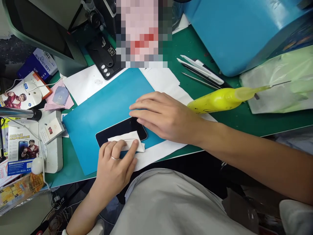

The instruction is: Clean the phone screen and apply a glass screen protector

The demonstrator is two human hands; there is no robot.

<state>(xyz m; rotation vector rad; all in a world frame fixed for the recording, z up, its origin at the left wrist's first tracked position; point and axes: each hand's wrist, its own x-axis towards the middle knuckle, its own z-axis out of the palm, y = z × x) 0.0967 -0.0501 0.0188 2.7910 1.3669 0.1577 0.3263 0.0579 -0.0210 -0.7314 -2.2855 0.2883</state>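
A black phone (117,130) lies screen up on a blue mat (97,111). A folded white cloth (126,142) rests on its near edge. My left hand (114,166), with a ring on one finger, presses the cloth onto the screen with curled fingers. My right hand (163,116) lies flat with stretched fingers over the phone's right end, holding it down.
White paper sheets (161,81) lie under the mat on a green bench. A yellow squeeze bottle (220,99) and tweezers (200,70) sit to the right, near a blue box (234,32). Packaging boxes (22,153) and a white device (52,143) crowd the left.
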